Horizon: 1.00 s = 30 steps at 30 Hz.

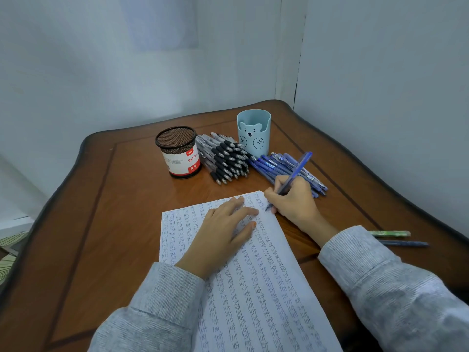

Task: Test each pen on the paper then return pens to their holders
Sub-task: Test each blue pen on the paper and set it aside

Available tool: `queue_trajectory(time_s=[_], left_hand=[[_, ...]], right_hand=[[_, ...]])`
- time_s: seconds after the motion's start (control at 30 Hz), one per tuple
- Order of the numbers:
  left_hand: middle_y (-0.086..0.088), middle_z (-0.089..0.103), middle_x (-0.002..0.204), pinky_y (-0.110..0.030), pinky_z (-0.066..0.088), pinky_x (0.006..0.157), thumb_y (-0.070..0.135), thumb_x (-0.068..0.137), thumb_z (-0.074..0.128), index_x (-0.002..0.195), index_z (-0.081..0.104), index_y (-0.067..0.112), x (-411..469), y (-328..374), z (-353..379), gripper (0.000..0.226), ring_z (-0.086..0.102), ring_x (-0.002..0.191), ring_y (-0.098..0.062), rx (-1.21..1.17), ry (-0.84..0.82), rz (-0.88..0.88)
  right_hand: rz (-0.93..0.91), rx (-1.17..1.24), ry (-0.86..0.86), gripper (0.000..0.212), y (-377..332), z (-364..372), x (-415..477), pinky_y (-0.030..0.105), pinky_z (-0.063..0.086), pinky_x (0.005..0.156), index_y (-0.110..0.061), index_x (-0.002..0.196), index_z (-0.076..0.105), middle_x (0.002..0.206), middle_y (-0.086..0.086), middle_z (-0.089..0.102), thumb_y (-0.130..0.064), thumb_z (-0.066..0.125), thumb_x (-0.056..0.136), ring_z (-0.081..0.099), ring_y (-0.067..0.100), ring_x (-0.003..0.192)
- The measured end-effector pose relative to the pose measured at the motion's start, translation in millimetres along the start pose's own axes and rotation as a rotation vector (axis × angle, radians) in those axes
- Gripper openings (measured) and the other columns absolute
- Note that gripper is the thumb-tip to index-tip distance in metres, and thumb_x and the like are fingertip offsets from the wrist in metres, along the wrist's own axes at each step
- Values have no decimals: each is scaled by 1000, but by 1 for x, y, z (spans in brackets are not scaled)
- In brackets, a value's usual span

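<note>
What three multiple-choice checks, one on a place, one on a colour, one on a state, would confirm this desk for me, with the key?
1. Where does the black pen pile lie?
A. between the mesh holder and the bear holder
B. inside the mesh holder
C. inside the bear holder

2. What colour is the bear holder?
A. red
B. light blue
C. black

3. What is the right hand doing?
A. lying flat
B. reaching into a holder
C. gripping a blue pen, tip on the paper

Key: 1 A, the pile lies on the table between both holders; 2 B, its wall is pale blue; 3 C, its fingers curl round the pen.
</note>
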State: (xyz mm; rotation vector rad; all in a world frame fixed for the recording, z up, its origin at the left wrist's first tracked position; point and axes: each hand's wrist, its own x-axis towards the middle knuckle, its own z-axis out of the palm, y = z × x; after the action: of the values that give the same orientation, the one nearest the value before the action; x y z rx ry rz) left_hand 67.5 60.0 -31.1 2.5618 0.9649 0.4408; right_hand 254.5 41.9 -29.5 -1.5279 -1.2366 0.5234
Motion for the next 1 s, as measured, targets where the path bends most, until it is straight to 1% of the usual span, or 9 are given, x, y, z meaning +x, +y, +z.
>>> queue_trajectory(time_s=[0.13,0.27,0.33,0.4,0.6,0.7,0.77,0.9,1.0], left_hand=[[9,35,151,-24,15,108,39,100,42,130,51,38,0,0,0,32,22,141,-5,0,6,3],[9,33,152,-24,14,109,40,100,41,130,50,39,-1,1,-1,32,21,141,-5,3,-1,0],[9,32,152,-23,13,108,40,100,41,131,50,39,-1,2,-1,32,21,141,-5,4,-7,-4],[9,32,152,-23,13,109,40,100,41,131,50,39,-1,2,-2,33,21,141,-5,4,-10,-6],[9,32,152,-26,15,110,39,100,41,132,49,38,0,2,-1,33,21,142,-6,10,-13,-5],[9,32,153,-26,15,111,39,100,41,132,49,38,0,0,-1,33,21,142,-6,14,-13,-7],[9,33,152,-26,15,110,39,100,41,132,50,38,0,0,-1,33,22,141,-6,8,-7,-7],[9,33,152,-26,15,110,39,100,41,132,50,38,0,1,0,33,22,141,-5,11,-6,-3],[9,34,151,-26,15,110,39,100,41,131,50,38,-1,-1,0,32,22,141,-5,9,0,3]], right_hand=[[-12,-9,0,37,0,0,0,30,44,47,-9,55,41,51,10,49,10,59,81,59,11,40],[-1,6,-11,33,0,0,0,28,42,46,-6,57,43,52,13,50,9,59,82,58,8,39],[-3,16,23,31,0,-1,0,31,46,49,-5,58,45,49,9,50,10,58,82,57,7,38],[0,24,45,32,-1,-1,-1,30,50,51,-5,57,45,46,4,50,11,58,82,56,7,37],[12,34,0,31,0,-2,-2,42,50,57,-5,57,45,51,11,50,11,59,81,57,7,38],[10,55,23,32,0,-1,-1,46,54,60,-5,57,45,47,4,51,11,59,81,57,8,38],[0,42,41,34,0,0,0,43,54,60,-7,56,43,46,0,50,10,58,82,55,6,38],[-10,17,11,35,2,-1,1,31,46,50,-7,55,41,45,4,45,11,56,82,52,7,36],[-5,36,24,32,3,-1,1,36,50,54,-6,57,44,48,9,49,11,56,82,54,6,37]])
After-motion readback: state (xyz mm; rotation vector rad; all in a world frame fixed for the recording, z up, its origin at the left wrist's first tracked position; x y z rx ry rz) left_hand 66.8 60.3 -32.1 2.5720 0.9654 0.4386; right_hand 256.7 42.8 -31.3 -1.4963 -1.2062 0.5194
